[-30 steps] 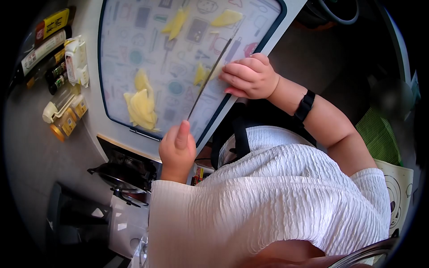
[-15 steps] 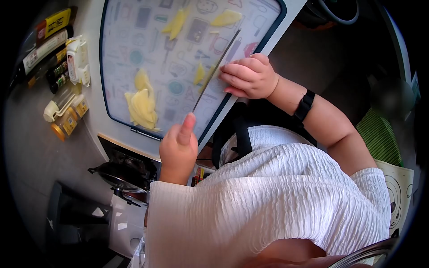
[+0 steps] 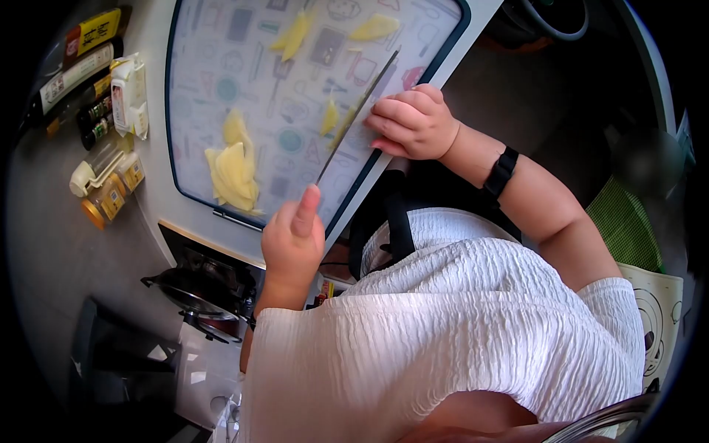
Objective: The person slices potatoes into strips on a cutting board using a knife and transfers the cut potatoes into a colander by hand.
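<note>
My left hand (image 3: 293, 230) is closed round the handle end of a knife (image 3: 356, 118), with the thumb stretched along the top. The blade slants up and right over a patterned cutting board (image 3: 255, 96) with a dark rim. Beside the blade, my right hand (image 3: 413, 122) rests with bent fingers pressed together; whatever lies under the fingertips is hidden. Yellow slices (image 3: 329, 118) lie close to the blade's left side. A pile of yellow slices (image 3: 235, 173) sits at the board's lower left, and more slices (image 3: 373, 28) are near its top.
Left of the board stand bottles (image 3: 77, 77), a white packet (image 3: 129, 96) and jars with an orange lid (image 3: 111, 193). A black pan (image 3: 192, 292) is below the board's lower left corner. Green mesh cloth (image 3: 624, 225) hangs at the right.
Both hands have shifted very slightly upward in view, with the knife. The slices on the board look the same.
</note>
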A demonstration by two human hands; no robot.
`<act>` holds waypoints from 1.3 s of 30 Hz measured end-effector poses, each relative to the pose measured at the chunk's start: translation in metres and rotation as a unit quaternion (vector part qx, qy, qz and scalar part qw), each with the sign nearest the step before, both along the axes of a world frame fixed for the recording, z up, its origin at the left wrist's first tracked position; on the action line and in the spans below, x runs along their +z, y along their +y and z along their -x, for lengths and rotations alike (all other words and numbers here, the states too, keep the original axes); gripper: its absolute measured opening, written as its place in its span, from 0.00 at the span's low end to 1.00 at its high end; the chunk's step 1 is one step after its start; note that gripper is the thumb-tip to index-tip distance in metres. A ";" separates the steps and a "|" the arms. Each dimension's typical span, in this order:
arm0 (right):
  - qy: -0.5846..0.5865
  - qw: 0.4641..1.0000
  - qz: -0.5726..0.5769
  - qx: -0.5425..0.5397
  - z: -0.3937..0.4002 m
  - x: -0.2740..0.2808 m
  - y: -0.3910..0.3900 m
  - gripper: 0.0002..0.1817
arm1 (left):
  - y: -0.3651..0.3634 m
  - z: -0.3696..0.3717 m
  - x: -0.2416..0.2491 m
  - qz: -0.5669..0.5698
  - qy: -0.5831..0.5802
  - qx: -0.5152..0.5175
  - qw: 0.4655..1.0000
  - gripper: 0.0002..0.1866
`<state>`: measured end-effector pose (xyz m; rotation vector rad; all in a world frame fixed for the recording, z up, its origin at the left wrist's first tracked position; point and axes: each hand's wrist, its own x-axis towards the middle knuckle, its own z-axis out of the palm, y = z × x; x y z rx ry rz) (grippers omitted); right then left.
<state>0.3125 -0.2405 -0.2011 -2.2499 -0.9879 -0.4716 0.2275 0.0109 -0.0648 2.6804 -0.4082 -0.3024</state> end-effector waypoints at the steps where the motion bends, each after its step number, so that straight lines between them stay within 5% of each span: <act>1: 0.002 1.000 -0.002 0.000 0.000 0.001 0.000 0.15 | -0.001 -0.001 0.001 -0.001 0.005 0.003 1.000 0.48; 13: 0.003 1.000 0.011 -0.006 0.000 0.001 0.002 0.17 | -0.006 -0.010 0.009 -0.046 0.058 0.022 0.997 0.44; 21: 0.083 0.993 0.084 0.017 -0.001 0.025 0.000 0.21 | 0.006 -0.001 -0.015 0.002 -0.006 0.029 1.000 0.43; 30: 0.151 0.962 0.213 0.077 -0.032 0.070 -0.005 0.15 | 0.034 0.055 0.000 0.045 -0.062 0.205 0.976 0.41; 39: 0.108 0.935 0.296 0.163 -0.064 0.058 0.031 0.04 | 0.054 0.123 0.003 0.049 -0.054 0.302 0.951 0.36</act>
